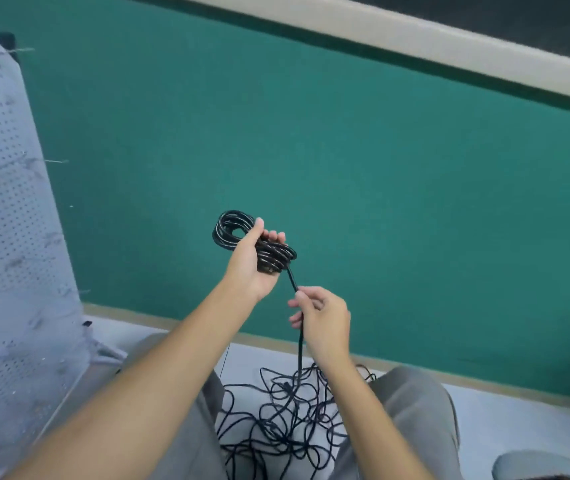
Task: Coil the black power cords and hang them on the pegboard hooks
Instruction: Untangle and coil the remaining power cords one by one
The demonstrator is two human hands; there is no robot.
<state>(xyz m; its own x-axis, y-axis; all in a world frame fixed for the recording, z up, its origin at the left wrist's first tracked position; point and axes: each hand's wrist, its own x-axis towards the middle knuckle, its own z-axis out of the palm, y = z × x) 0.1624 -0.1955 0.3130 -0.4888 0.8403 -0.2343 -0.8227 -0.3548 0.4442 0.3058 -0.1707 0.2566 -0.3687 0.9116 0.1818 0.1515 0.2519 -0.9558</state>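
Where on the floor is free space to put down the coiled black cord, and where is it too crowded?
Bare pale floor lies right of the right grey trouser leg, below the green wall. Between the legs, the loose black cord tangle crowds the floor. At left, the grey perforated pegboard fills the space.

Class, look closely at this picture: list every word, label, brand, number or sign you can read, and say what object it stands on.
There are none to read.
The coiled black power cord gripped in the left hand: no print visible.
The grey perforated pegboard: only holes and smudges, no lettering.
The green wall: bare of signs.
The tangled black cords on the floor: no tags or readable marks.
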